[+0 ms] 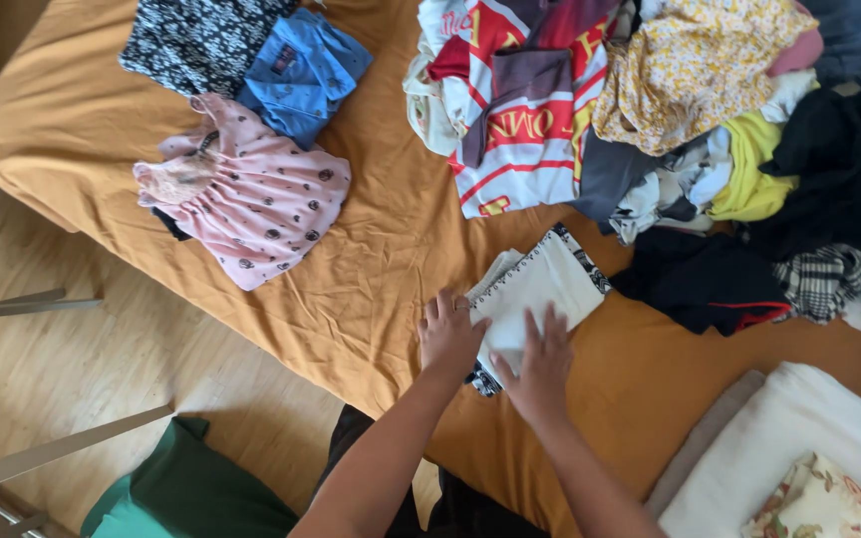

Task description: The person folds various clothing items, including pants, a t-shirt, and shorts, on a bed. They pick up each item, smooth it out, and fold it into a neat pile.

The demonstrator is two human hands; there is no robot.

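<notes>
A folded white garment (pixel 540 289) with a black-and-white patterned edge lies on the orange bedsheet (pixel 371 239) near the bed's front edge. My left hand (pixel 447 334) rests flat on the garment's left end, fingers spread. My right hand (pixel 540 364) presses flat on its near side, fingers apart. Neither hand grips anything.
A heap of mixed clothes (pixel 650 110) fills the bed's far right. A pink dotted garment (pixel 251 194), a blue one (pixel 301 75) and a black-and-white one (pixel 196 40) lie folded at the left. White pillows (pixel 779 448) sit at bottom right. Wooden floor (pixel 82 329) lies left.
</notes>
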